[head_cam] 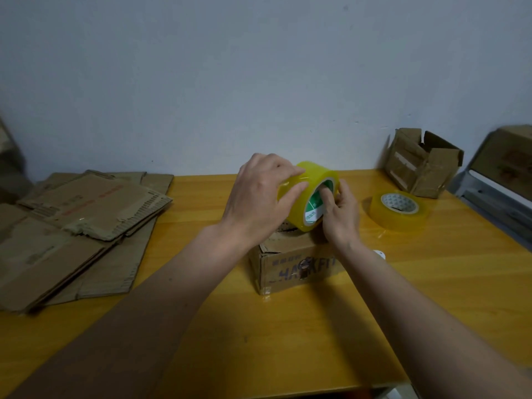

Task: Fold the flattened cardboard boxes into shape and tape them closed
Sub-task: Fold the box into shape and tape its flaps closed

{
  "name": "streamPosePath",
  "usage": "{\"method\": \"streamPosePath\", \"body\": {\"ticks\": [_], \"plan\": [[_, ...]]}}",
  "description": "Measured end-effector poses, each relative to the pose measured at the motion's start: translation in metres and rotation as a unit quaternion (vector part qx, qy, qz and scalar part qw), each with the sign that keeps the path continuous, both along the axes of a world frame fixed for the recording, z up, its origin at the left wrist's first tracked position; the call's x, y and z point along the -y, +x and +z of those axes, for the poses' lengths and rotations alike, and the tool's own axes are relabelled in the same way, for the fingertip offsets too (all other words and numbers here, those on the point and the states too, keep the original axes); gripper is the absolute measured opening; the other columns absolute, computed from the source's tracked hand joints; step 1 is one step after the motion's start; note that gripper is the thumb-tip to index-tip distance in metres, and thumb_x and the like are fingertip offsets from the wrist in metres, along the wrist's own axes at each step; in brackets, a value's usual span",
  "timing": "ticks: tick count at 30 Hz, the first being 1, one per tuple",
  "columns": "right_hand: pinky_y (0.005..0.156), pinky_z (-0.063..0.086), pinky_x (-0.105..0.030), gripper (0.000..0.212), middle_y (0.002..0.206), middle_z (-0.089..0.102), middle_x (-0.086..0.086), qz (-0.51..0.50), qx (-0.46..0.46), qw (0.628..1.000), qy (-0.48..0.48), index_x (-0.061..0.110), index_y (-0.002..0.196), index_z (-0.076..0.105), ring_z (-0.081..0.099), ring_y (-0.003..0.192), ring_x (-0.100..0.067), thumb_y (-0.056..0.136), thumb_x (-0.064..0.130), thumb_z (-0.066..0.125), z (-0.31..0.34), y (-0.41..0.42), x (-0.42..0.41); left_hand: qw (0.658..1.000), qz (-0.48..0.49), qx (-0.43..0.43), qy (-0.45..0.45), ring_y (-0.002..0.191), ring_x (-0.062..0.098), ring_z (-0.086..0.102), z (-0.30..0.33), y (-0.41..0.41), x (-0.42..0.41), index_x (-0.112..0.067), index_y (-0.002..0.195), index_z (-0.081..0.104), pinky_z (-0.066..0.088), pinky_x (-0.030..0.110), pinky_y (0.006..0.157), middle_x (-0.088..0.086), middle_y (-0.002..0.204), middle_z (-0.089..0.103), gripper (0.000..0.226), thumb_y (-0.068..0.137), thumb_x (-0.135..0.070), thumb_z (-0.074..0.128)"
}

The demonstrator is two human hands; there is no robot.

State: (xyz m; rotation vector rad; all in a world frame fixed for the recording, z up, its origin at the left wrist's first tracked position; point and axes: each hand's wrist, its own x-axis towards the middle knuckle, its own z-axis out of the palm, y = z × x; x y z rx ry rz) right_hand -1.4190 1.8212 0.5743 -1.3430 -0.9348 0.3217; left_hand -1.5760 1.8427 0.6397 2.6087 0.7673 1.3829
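Observation:
A small folded cardboard box [290,269] with blue lettering stands in the middle of the yellow table [288,341]. Just above its top, both hands hold a roll of yellowish clear tape [312,182] on edge. My left hand [259,197] grips the roll's outer face from the left, thumb along the tape. My right hand [342,214] holds the roll from the right with fingers hooked inside the core. The box top is mostly hidden by the hands and roll.
A stack of flattened cardboard boxes [77,234] lies at the table's left. A second tape roll [398,210] lies flat at the right. Behind it stands a partly folded box [420,162] by the wall. A grey machine [501,182] sits at the far right.

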Motion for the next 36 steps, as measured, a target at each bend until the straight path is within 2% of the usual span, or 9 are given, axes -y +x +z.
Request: {"method": "streamPosePath", "body": {"ticks": [5,10,13,17,21,26,28,31,36], "plan": [[0.067,0.045,-0.022,0.009,0.086,0.062,-0.001,0.001,0.024,1.000,-0.004,0.016,0.093,0.057,0.057,0.079,-0.014,0.097,0.012,0.049,-0.002,-0.001,-0.001,1.000,-0.002,0.009,0.017,0.087,0.025,0.057,-0.003,0.003,-0.003,-0.007,0.091,0.075,0.042,0.025,0.073,0.008,0.085,0.064,0.010,0.082,-0.010,0.074],[0.075,0.048,-0.040,0.008,0.092,0.062,-0.012,-0.010,0.031,0.999,-0.020,0.012,0.097,0.057,0.059,0.086,-0.027,0.097,0.016,0.049,-0.003,0.000,-0.003,0.998,-0.033,0.017,0.050,0.088,0.029,0.061,-0.009,0.003,-0.007,0.002,0.091,0.064,0.047,0.036,0.077,0.014,0.091,0.066,0.005,0.088,0.000,0.063],[0.067,0.047,-0.026,0.008,0.086,0.062,-0.004,-0.010,0.026,0.999,-0.017,0.017,0.097,0.058,0.057,0.080,-0.020,0.097,0.020,0.051,-0.001,-0.002,-0.002,0.997,-0.037,0.057,0.038,0.089,0.029,0.065,-0.014,0.004,-0.005,0.004,0.095,0.061,0.053,0.043,0.074,0.015,0.093,0.068,0.007,0.091,-0.001,0.058],[0.058,0.045,-0.024,0.009,0.078,0.064,-0.005,-0.013,0.007,1.000,-0.023,0.020,0.098,0.062,0.058,0.066,-0.008,0.094,0.027,0.058,0.002,0.001,0.001,0.991,0.029,0.127,0.012,0.081,0.024,0.067,-0.010,0.005,-0.009,-0.002,0.098,0.057,0.052,0.040,0.066,0.006,0.087,0.070,0.011,0.096,-0.010,0.051],[0.051,0.042,-0.010,0.016,0.070,0.063,0.003,0.018,-0.035,0.999,-0.011,0.010,0.099,0.066,0.055,0.054,0.008,0.096,0.018,0.053,0.007,0.003,0.003,0.970,0.172,0.141,-0.095,0.076,0.014,0.053,-0.010,0.007,-0.023,-0.019,0.095,0.046,0.030,0.026,0.064,-0.008,0.084,0.063,0.007,0.099,-0.013,0.046],[0.062,0.047,-0.015,0.037,0.076,0.069,0.005,0.062,-0.058,0.996,-0.023,0.020,0.081,0.068,0.062,0.075,-0.007,0.100,0.020,0.036,0.010,0.001,0.006,0.904,0.235,0.212,-0.288,0.088,0.020,0.055,-0.021,0.005,-0.033,-0.017,0.093,0.048,0.038,0.027,0.071,-0.006,0.087,0.058,0.005,0.095,-0.014,0.044],[0.071,0.051,-0.018,0.043,0.088,0.074,0.001,0.143,-0.090,0.985,-0.017,0.019,0.093,0.068,0.067,0.086,-0.009,0.102,0.036,0.030,0.008,0.002,0.007,0.860,0.209,0.281,-0.370,0.090,0.025,0.064,-0.022,0.006,-0.036,-0.011,0.092,0.053,0.053,0.037,0.078,0.001,0.092,0.065,0.010,0.094,-0.009,0.043],[0.094,0.047,-0.035,0.060,0.116,0.065,-0.008,0.177,-0.027,0.983,-0.028,0.014,0.119,0.059,0.059,0.113,-0.021,0.089,0.061,0.038,0.006,0.003,0.009,0.784,0.169,0.363,-0.475,0.071,0.014,0.067,-0.023,0.007,-0.032,-0.013,0.081,0.052,0.059,0.032,0.063,0.005,0.086,0.070,0.022,0.097,-0.003,0.040],[0.096,0.045,-0.022,0.066,0.128,0.054,0.004,0.124,0.072,0.989,-0.038,0.025,0.140,0.035,0.055,0.113,-0.003,0.084,0.021,0.071,0.001,0.004,0.008,0.649,0.060,0.463,-0.601,0.055,0.010,0.065,-0.022,0.012,-0.015,-0.006,0.089,0.046,0.057,0.024,0.050,0.009,0.080,0.065,0.016,0.103,-0.006,0.039]]}}
